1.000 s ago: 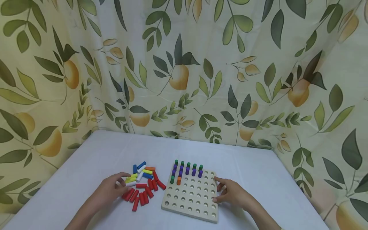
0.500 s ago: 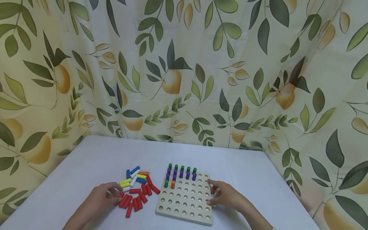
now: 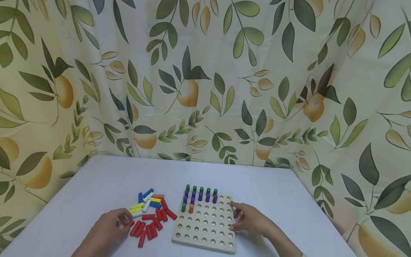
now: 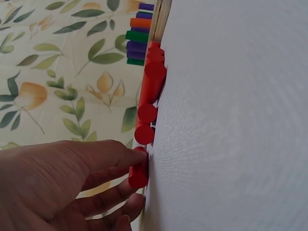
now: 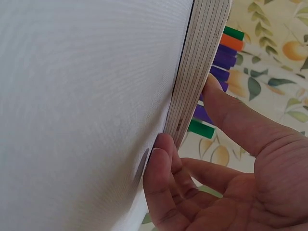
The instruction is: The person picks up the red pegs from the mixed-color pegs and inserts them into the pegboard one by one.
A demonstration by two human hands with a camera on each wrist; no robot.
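In the head view my left hand (image 3: pixel 107 229) is at the left side of a loose pile of coloured pegs. Its thumb and fingers pinch a red peg (image 4: pixel 138 175) close to the tabletop, beside other red pegs (image 3: pixel 138 229). My right hand (image 3: pixel 252 219) grips the right edge of a square wooden pegboard (image 3: pixel 203 247); in the right wrist view the thumb lies over the top edge, with fingers curled at the lower side. Green pegs (image 3: pixel 201 189), purple pegs (image 3: pixel 200 196) and one orange peg (image 3: pixel 191 208) stand upright in the board's far-left holes.
Yellow pegs (image 3: pixel 137 206), white pegs (image 3: pixel 146 206), blue pegs (image 3: pixel 155 205) and a loose orange peg (image 3: pixel 158 196) lie behind the red ones. A white cloth covers the table (image 3: pixel 263 189). Behind it hangs a curtain (image 3: pixel 205 121) printed with leaves and fruit.
The head view has shifted, so everything appears further left and lower. My left hand has drawn slightly left of the pile, and a red peg shows between its fingers. The right hand keeps its place on the board.
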